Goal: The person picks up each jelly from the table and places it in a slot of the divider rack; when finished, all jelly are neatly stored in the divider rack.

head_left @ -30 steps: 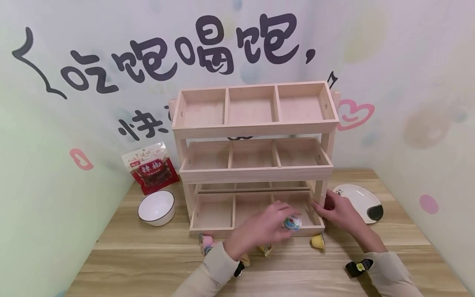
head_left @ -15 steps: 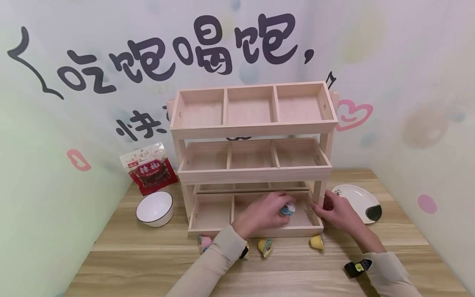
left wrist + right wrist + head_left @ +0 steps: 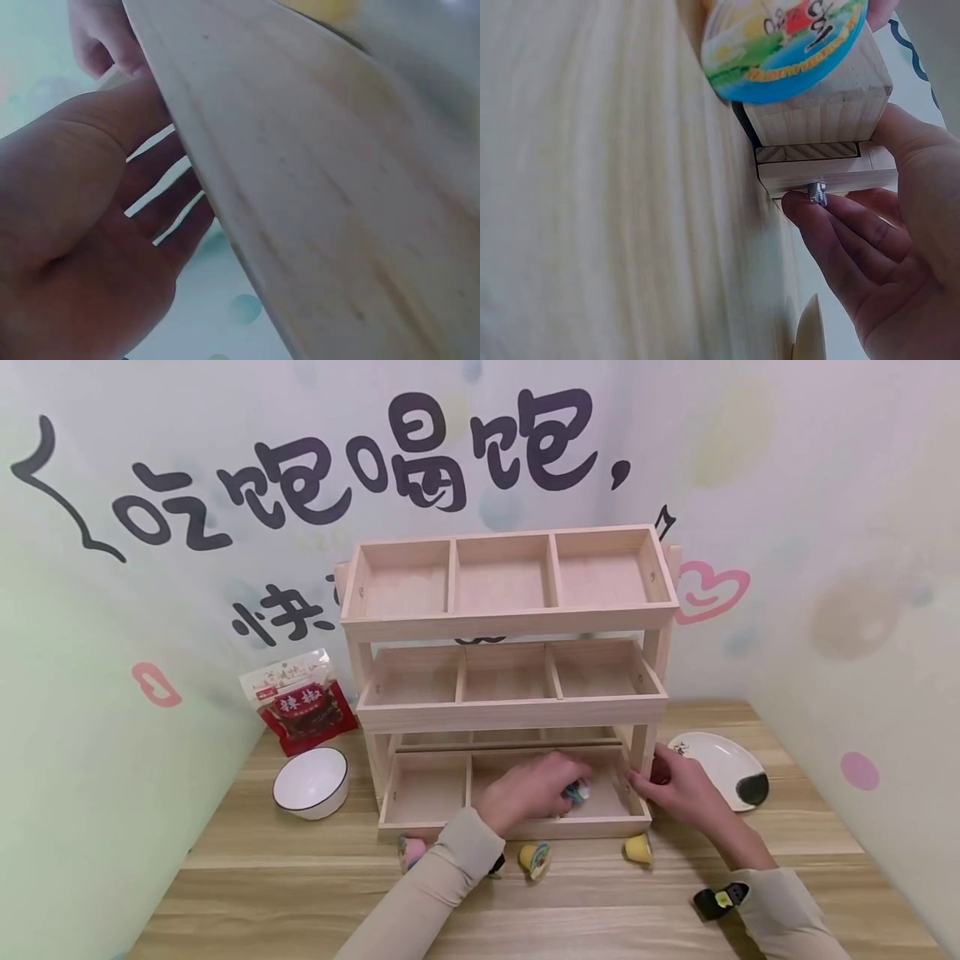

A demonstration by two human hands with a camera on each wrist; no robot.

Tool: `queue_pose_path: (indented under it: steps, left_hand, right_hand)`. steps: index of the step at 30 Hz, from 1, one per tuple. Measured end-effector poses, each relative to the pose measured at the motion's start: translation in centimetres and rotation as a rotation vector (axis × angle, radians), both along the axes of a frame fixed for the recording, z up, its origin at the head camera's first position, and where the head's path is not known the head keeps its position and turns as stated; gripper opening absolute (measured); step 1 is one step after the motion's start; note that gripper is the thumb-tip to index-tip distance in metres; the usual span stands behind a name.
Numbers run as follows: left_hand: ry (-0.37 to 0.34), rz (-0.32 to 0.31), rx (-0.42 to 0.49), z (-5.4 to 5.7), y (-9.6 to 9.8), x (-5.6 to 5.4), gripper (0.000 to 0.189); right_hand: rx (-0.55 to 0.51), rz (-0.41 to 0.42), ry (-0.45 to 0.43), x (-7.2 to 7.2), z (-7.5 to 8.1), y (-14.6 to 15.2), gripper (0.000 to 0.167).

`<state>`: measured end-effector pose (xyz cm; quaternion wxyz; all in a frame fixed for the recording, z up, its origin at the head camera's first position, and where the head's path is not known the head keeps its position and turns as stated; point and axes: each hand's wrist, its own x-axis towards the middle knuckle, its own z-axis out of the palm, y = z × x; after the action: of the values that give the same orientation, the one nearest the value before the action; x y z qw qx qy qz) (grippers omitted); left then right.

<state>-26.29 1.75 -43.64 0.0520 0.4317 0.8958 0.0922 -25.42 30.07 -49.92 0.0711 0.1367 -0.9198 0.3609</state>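
Observation:
My left hand [image 3: 528,789] reaches over the front board of the lowest tray on a wooden three-tier shelf [image 3: 513,717]. At its fingertips it holds a small jelly cup [image 3: 576,790] with a blue-edged lid, low inside the right-hand compartment. In the left wrist view, the tray's front board [image 3: 262,165] hides the ends of my left fingers [image 3: 161,165]. My right hand [image 3: 678,781] grips the shelf's right side beside the lowest tray. In the right wrist view, fingers and thumb stand around the wooden end, with a metal bolt [image 3: 817,193] at the fingertips.
Before the shelf lie a yellow jelly cup [image 3: 637,849], another with a printed lid [image 3: 536,860] and a pink one [image 3: 411,852]. A white bowl [image 3: 311,783] and red chili bag [image 3: 303,702] stand left; an oval plate [image 3: 712,760] lies right. Another cup's lid [image 3: 787,56] looms close in the right wrist view.
My left hand has carried the jelly cup back over the front board, then lower into the lowest tray. The right hand keeps its grip on the shelf's side.

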Motion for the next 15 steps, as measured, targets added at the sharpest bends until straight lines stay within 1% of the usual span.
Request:
queue_pose_path:
  steps: [3, 5, 6, 8, 11, 13, 15]
  left_hand:
    - [0.012, -0.031, -0.009, 0.0, 0.3, 0.1, 0.033]
    - [0.028, -0.033, -0.012, 0.1, 0.5, 0.3, 0.03]
    - [0.032, -0.023, -0.01, 0.2, 0.6, 0.4, 0.028]
    - [0.064, 0.005, -0.016, 0.4, 0.8, 0.6, 0.022]
    - [0.114, 0.074, -0.013, 0.4, 1.3, 0.8, 0.024]
    - [0.151, 0.103, -0.018, 0.3, 1.5, 0.9, 0.025]
    - [0.144, 0.112, -0.01, 0.2, 1.6, 0.9, 0.021]
  right_hand:
    - [0.002, 0.007, -0.003, 0.0, -0.1, 0.0, 0.046]
    - [0.002, 0.011, -0.004, 0.0, -0.1, -0.1, 0.046]
    - [0.002, 0.014, -0.004, 0.0, -0.1, -0.1, 0.045]
    - [0.002, 0.012, -0.003, 0.0, 0.0, -0.1, 0.045]
    - [0.004, 0.01, -0.001, 0.0, 0.3, -0.1, 0.045]
    - [0.001, 0.007, 0.001, 0.0, 0.3, -0.1, 0.045]
    - [-0.002, 0.009, 0.002, 0.0, 0.3, -0.1, 0.045]
